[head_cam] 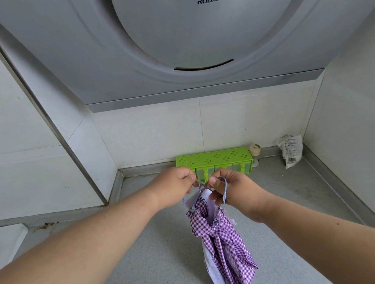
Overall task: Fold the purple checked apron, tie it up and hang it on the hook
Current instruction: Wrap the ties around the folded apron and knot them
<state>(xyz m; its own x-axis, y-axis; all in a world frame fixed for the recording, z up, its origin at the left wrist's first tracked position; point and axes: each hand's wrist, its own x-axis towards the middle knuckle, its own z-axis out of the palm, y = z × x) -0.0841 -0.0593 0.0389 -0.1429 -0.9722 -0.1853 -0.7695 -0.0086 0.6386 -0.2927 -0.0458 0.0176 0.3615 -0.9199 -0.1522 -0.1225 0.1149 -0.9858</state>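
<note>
While both hands pinch its thin strap (pixel 223 189), knotted checked cotton apron (pixel 222 246) dangles, left hand (pixel 176 186), right hand (pixel 233 189).

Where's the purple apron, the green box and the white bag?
purple apron (pixel 217 235), head view, on the knot in the checked cloth.
green box (pixel 211 159), head view, on its patterned top.
white bag (pixel 292 151), head view, on its crumpled middle.

The apron (pixel 222 242) hangs between both hands, over the table (pixel 154 282) (near side); a rack (pixel 211 160) stands far behind, a packet (pixel 291 151) far right.
</note>
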